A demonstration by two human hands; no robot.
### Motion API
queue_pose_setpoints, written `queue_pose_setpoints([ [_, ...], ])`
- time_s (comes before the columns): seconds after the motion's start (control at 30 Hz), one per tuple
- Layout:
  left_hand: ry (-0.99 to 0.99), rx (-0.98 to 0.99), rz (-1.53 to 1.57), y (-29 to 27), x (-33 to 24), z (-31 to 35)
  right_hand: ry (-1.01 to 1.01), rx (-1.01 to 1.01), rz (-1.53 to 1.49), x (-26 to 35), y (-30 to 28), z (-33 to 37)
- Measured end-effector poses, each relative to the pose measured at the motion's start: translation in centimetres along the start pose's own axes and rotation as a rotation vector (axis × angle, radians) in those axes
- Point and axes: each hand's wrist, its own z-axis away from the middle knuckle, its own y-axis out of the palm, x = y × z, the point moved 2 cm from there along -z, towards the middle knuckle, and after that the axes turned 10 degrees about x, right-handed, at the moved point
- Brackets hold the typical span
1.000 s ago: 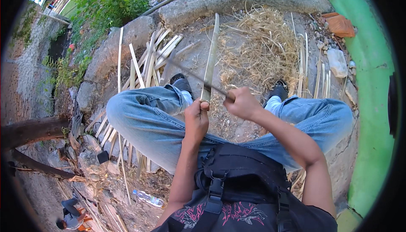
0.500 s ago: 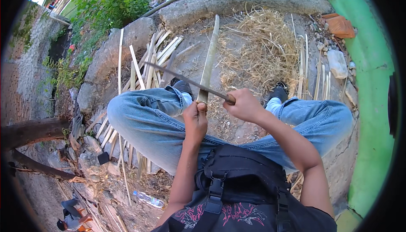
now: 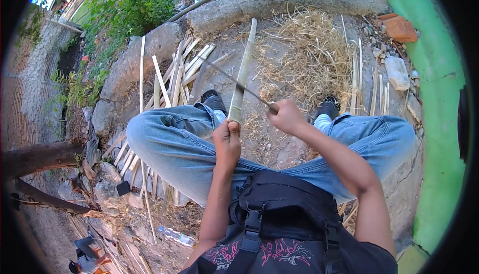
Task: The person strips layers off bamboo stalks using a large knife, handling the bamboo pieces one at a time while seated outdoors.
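Note:
My left hand [image 3: 227,141] is closed round the near end of a pale green bamboo strip [image 3: 246,62], thumb on top. The strip points away from me between my knees, its far end close to the low concrete kerb. My right hand [image 3: 288,117] grips the handle of a long, thin-bladed knife [image 3: 257,97]. Its blade slants up to the left and crosses the strip a short way beyond my left hand. Whether the edge touches the bamboo, I cannot tell.
Split bamboo strips [image 3: 177,74] lie piled beyond my left knee. Curly shavings [image 3: 309,54] heap up ahead to the right. A concrete kerb [image 3: 289,2] curves across the far side; a green wall [image 3: 439,124] stands at right. Another person [image 3: 87,256] shows at lower left, near a plastic bottle [image 3: 177,235].
The knife has moved away from me along the strip, its tip now farther right and farther off. My right hand has shifted slightly right and away. My left hand has moved slightly left.

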Motion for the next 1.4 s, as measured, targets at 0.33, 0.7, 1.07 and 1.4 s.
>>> queue_pose_setpoints([
  [0.33, 0.012, -0.006, -0.001, -0.2, 0.4, -0.2, 0.289, 0.064, 0.038, -1.4, -1.5, -1.0],
  [0.7, 0.104, 0.058, -0.366, -0.1, -1.7, 0.1, -0.016, 0.127, 0.125, 3.3, -1.7, 2.6],
  [1.07, 0.102, 0.113, -0.437, 0.2, -1.8, 0.4, 0.268, -0.021, 0.124, -5.1, -3.3, -1.8],
  [1.4, -0.099, -0.298, -0.209, -1.0, -2.3, 0.2, 0.573, -0.162, -0.584, -4.9, -4.6, -1.1],
])
